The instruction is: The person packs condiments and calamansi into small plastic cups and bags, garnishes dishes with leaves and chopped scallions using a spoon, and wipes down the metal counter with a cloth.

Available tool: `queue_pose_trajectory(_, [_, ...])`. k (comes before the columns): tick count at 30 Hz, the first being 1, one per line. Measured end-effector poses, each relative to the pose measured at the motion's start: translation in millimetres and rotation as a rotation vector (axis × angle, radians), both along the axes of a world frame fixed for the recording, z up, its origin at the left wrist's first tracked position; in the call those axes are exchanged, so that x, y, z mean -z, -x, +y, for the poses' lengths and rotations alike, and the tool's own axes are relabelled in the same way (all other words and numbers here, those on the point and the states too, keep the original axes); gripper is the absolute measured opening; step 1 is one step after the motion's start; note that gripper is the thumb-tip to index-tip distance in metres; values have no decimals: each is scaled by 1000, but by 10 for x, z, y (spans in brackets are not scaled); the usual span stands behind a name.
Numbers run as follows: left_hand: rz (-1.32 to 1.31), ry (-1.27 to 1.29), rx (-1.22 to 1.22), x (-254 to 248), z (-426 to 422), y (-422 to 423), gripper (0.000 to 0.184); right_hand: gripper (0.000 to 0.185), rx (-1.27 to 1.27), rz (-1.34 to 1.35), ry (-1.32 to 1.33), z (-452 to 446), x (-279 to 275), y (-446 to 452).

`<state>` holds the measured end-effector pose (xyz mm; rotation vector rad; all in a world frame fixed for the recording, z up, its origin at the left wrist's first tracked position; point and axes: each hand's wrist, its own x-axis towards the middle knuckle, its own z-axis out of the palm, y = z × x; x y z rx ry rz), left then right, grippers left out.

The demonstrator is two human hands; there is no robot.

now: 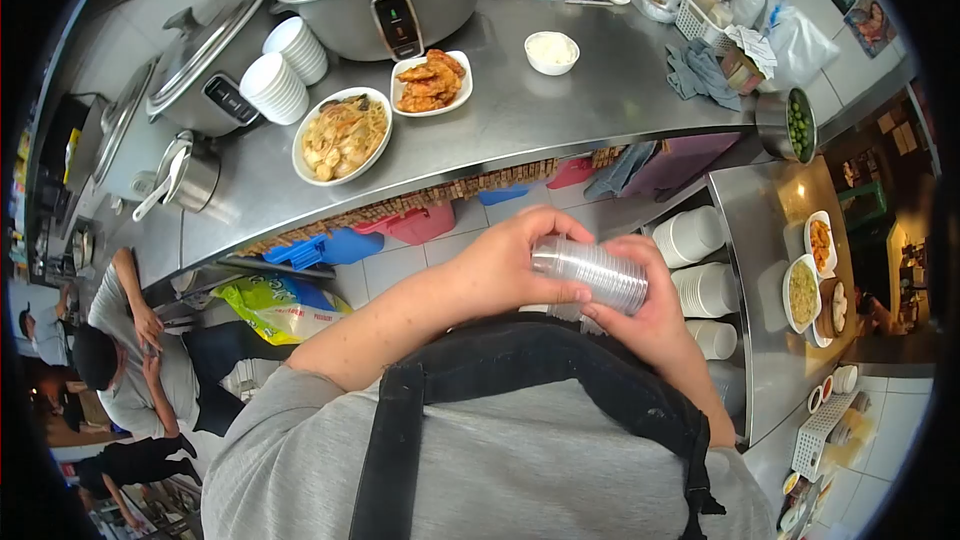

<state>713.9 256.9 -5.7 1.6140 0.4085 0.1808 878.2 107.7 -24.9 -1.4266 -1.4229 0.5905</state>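
Observation:
Both of my hands are wrapped round a stack of clear plastic cups [598,273], which lies on its side in front of my chest. My left hand [525,258] grips the left end, its thumb along the lower side. On the right end, my right hand [648,285] closes with its thumb below and its fingers above. Just beyond my right hand, stacks of white tubs [690,237] sit on a shelf under the side counter. More clear plastic shows below the stack, partly hidden by my hands and strap.
The steel counter [470,140] holds noodles [343,137], fried chicken [432,82], a white bowl [552,52], stacked bowls [275,87] and rice cookers [385,0]. Filled dishes [802,292] stand on the right counter [760,240]. A co-worker [140,350] is at the left.

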Motion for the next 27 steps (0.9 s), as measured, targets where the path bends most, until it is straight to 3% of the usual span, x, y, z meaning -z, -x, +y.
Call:
queue_pose_trajectory(3, [-26,-171,23,184,395,-357,52,56,48,-27,51,405,107,-322])
queue_pose_trajectory(11, [-127,183,177,118,1337,-1147,48,52,70,11,-46,1213,-3,-1032])
queue_pose_trajectory(15, [-105,138,74,148,1553,-1389,47,51,175,-55,-61,1451,40,-1173])
queue_pose_trajectory(21, [-38,224,89,173,1728,-1580,45,51,-11,72,58,1694,88,-1582])
queue_pose_trajectory(24, [-14,238,4,249,1794,-1690,45,51,80,-32,25,1795,112,-1624])
queue_pose_trajectory(27, [-19,212,-36,295,1816,-1803,43,49,39,48,30,1865,181,-1771])
